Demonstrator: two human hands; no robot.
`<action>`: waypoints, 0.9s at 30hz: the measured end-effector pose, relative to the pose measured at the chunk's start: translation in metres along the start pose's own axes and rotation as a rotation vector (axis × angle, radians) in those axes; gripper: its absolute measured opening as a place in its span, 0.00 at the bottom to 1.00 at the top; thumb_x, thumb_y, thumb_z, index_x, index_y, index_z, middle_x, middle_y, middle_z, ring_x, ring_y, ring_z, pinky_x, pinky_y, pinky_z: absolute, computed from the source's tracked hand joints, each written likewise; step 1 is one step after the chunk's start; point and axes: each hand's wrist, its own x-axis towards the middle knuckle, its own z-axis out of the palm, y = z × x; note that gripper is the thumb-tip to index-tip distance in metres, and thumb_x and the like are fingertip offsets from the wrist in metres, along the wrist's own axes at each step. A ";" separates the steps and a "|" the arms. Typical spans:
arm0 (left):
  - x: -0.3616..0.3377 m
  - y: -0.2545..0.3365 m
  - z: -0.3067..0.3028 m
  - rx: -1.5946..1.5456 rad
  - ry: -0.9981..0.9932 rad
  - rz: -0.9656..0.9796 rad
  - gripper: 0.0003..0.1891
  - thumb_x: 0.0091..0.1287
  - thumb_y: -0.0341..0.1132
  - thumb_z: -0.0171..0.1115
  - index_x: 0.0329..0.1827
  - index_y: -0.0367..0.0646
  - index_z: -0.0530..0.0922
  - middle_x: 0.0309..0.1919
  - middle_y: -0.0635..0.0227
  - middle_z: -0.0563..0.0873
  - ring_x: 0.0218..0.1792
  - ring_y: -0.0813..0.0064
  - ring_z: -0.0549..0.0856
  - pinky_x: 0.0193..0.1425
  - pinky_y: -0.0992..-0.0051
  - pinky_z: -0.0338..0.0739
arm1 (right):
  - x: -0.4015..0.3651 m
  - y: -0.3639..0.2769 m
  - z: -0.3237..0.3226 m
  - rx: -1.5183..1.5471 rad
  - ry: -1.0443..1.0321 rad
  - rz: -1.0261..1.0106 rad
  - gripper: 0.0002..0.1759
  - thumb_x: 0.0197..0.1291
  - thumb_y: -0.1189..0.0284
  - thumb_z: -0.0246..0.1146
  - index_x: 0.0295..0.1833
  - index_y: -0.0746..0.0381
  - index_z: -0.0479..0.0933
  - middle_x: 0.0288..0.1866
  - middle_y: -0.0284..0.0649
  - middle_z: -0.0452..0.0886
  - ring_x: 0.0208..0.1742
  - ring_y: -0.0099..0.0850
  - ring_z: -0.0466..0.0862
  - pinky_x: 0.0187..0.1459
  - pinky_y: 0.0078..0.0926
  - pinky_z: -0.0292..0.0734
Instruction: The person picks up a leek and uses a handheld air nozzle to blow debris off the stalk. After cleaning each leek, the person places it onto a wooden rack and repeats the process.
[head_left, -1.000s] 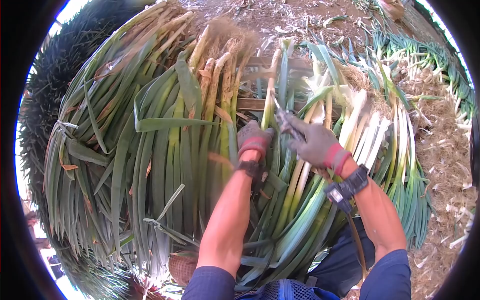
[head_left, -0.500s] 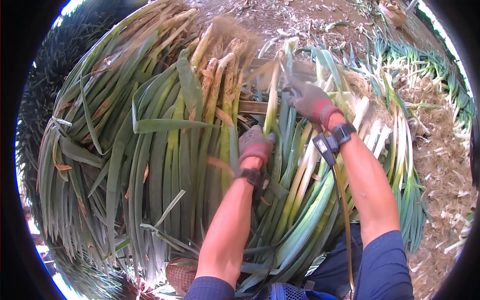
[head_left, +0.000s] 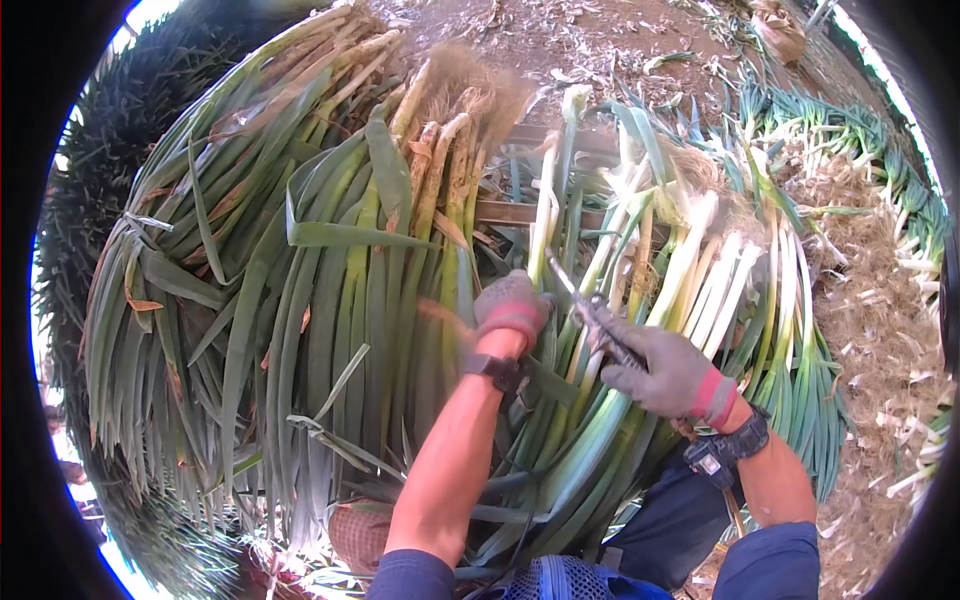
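Observation:
My left hand (head_left: 512, 305), in a grey glove with a red cuff, is closed around a leek (head_left: 544, 200) whose pale end points up and away from me. In my right hand (head_left: 672, 370), gloved the same way, is an air blow gun (head_left: 605, 325), its thin metal nozzle aimed at the leek just above my left fist. A tan hose (head_left: 736, 512) hangs below my right wrist. Left of my hands lies a thick pile of unpeeled leeks (head_left: 340, 300) with brown, rooty ends. White cleaned leeks (head_left: 690, 270) lie to the right.
A wooden slat (head_left: 510, 213) shows behind the held leek. Roots and peelings (head_left: 880, 350) cover the ground at right, beside a row of green-topped leeks (head_left: 890, 170). A brown sack (head_left: 780, 30) stands far back. Blue mesh (head_left: 570, 580) shows at the bottom edge.
My right hand has come down towards me from the leek's upper end, bringing the blow gun to just above my left fist. The loose tan strip beside the stalk no longer shows.

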 end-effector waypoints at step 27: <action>-0.062 -0.065 -0.007 -0.178 0.681 0.066 0.15 0.73 0.48 0.66 0.49 0.47 0.90 0.43 0.54 0.92 0.47 0.50 0.91 0.53 0.54 0.84 | 0.040 -0.015 0.027 -0.006 -0.010 -0.139 0.42 0.69 0.60 0.69 0.86 0.55 0.67 0.58 0.56 0.88 0.54 0.49 0.90 0.62 0.39 0.81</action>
